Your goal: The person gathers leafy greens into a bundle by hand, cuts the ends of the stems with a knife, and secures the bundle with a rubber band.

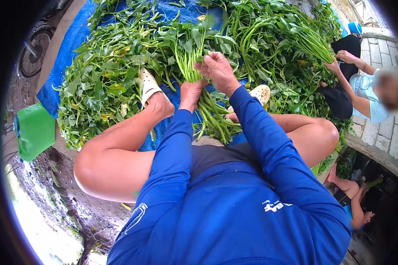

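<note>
My left hand (192, 93) is wrapped round a bunch of long-stemmed leafy greens that look like water spinach (208, 115). Leaves fan out above the fist, and the cut stem ends hang below it between my legs. Just right of the bunch, my right hand (220, 73) is closed in a pinch at the upper stems. A small bit of leaf shows by its fingertips, but what they hold is not clear. Loose greens (101, 84) lie heaped on a blue tarp (70, 53) around my sandalled feet.
At right, another person (362, 88) grips a bunch of stems (311, 44). Lower right, a further person (353, 198) sits near a dark area. A green plastic container (35, 131) stands left of the tarp, with a wheel (36, 51) behind it.
</note>
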`<state>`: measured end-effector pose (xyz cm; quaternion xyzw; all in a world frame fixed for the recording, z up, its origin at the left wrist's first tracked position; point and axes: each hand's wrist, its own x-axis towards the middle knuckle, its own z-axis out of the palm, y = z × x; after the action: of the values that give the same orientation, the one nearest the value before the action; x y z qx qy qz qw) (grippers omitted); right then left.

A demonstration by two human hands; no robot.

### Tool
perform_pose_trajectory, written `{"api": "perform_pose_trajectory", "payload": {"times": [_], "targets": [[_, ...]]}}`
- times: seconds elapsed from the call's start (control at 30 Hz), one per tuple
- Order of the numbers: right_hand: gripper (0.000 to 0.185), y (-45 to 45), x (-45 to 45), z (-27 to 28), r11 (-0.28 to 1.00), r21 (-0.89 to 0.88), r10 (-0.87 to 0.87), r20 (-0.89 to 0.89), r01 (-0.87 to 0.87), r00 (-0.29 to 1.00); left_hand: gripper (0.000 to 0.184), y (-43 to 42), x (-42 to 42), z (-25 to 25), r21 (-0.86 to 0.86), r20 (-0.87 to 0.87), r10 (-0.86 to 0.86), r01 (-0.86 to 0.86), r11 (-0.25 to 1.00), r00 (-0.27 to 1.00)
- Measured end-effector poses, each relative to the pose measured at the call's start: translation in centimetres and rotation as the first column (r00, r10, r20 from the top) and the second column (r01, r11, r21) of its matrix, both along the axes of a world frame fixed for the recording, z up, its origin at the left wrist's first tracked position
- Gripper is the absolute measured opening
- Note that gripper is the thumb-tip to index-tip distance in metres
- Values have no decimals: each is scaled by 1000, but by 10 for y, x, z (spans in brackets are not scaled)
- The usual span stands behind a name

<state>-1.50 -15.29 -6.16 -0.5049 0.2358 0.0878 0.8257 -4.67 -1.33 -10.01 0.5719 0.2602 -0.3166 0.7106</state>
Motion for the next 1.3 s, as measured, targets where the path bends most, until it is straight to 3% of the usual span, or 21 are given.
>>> {"api": "perform_pose_trajectory", "payload": {"times": [0.1,0.23,0.27,0.37,0.4,0.5,0.57,0.63,0.73,0.8,0.83,0.87,0.9,0.93,1.0,1.03,1.07,1.13,1.17,1.2,1.3], "targets": [[12,-10,-6,1,992,-37,120,-11,-120,993,26,1,1,0,-82,9,36,-35,996,999],[5,-24,-7,10,993,110,60,-269,-32,961,25,-6,-4,29,-162,100,38,-22,987,994],[7,-32,-3,3,981,182,121,-297,-68,947,23,-9,-4,23,-205,79,34,-17,979,996],[12,-53,4,-6,951,230,280,-361,-206,890,18,-3,-4,24,-125,89,-129,139,982,988],[6,-54,4,-3,944,172,325,-323,-282,889,17,-4,-3,30,-128,96,-135,147,981,986],[7,-43,3,27,979,-92,161,-208,-183,965,16,-6,1,44,-135,65,-157,164,977,985],[10,-50,14,39,993,57,-98,-83,103,992,17,-9,5,54,-130,75,-197,205,970,978],[11,-41,19,39,946,42,-318,-68,321,946,17,-10,8,64,-131,76,-216,225,966,973],[16,-73,34,47,935,-132,-326,55,331,944,18,-7,7,71,-153,96,-212,225,962,973],[12,-106,39,74,872,-98,-458,178,479,871,18,-2,5,80,-99,106,-197,208,973,975],[15,-137,38,63,859,-396,-255,220,325,942,18,0,5,83,-69,111,-196,204,976,974],[29,-146,22,69,548,-815,-35,204,189,978,18,1,8,79,-72,127,-173,183,981,977],[44,-146,3,80,55,-996,152,71,63,986,18,3,12,75,-97,153,-137,152,984,979],[50,-140,-21,92,-248,-951,264,114,182,958,18,5,17,76,-92,172,-95,112,989,980],[53,-108,-71,131,-191,-974,394,37,121,918,19,7,25,79,-96,198,-22,42,994,980],[51,-88,-85,150,152,-983,433,-30,-106,901,20,9,30,83,-99,209,8,13,995,978],[49,-75,-103,141,84,-987,569,-62,-133,820,20,10,32,86,-98,218,27,-6,995,976],[45,-44,-128,129,31,-994,586,-63,-100,808,21,9,35,94,-110,266,71,-43,993,961],[43,-23,-135,130,40,-998,480,-31,-57,877,21,8,35,98,-118,287,95,-63,991,953],[42,-9,-139,138,53,-987,417,-117,-152,901,20,8,34,102,-104,314,116,-87,991,942],[51,24,-154,116,492,-758,393,-246,-428,886,18,7,34,94,-179,388,290,-237,955,875]]}}
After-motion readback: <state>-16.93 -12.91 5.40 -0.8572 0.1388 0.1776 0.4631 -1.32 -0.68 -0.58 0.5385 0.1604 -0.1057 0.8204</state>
